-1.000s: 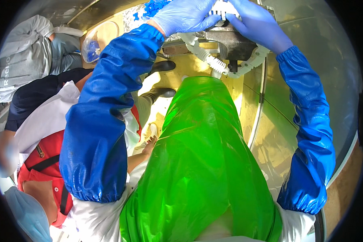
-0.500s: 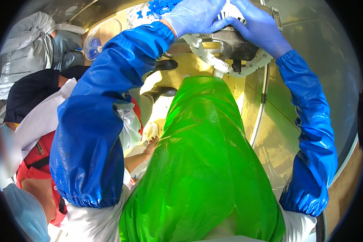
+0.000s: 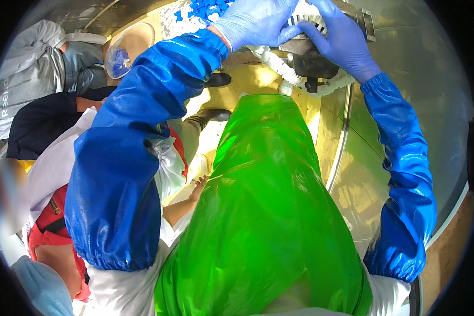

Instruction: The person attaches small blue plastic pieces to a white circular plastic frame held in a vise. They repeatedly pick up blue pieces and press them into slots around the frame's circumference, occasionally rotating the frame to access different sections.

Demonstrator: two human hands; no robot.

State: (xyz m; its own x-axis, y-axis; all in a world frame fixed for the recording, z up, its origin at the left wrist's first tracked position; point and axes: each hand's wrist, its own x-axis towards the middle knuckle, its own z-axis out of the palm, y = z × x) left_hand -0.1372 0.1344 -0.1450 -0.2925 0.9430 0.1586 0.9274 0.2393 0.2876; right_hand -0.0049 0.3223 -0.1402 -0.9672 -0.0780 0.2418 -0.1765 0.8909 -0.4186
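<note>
At the top edge, my left hand (image 3: 255, 23) and my right hand (image 3: 345, 45), both in thin blue-violet gloves, close in on a white slatted plastic chain (image 3: 306, 11) from either side. Their thumbs nearly meet in front of it, and the fingers curve round its sides. Some fingertips are cut off by the picture's edge. The chain lies over a dark metal machine head (image 3: 313, 64). A loop of the same white toothed chain (image 3: 274, 62) hangs below it. Blue sleeve covers run up both my arms, and a green apron (image 3: 274, 200) covers my front.
Small blue plastic pieces (image 3: 208, 8) lie heaped with white ones left of my left hand. Beyond is a round tub (image 3: 137, 39) with a clear bag of blue pieces (image 3: 118, 62). A co-worker in a red and white top (image 3: 50, 210) is close at my left; a metal panel (image 3: 405, 89) stands at right.
The machine, chain and heap of blue pieces sit slightly shifted in the picture as my view moves a little. My hands stay around the white chain, with the right thumb slightly moved.
</note>
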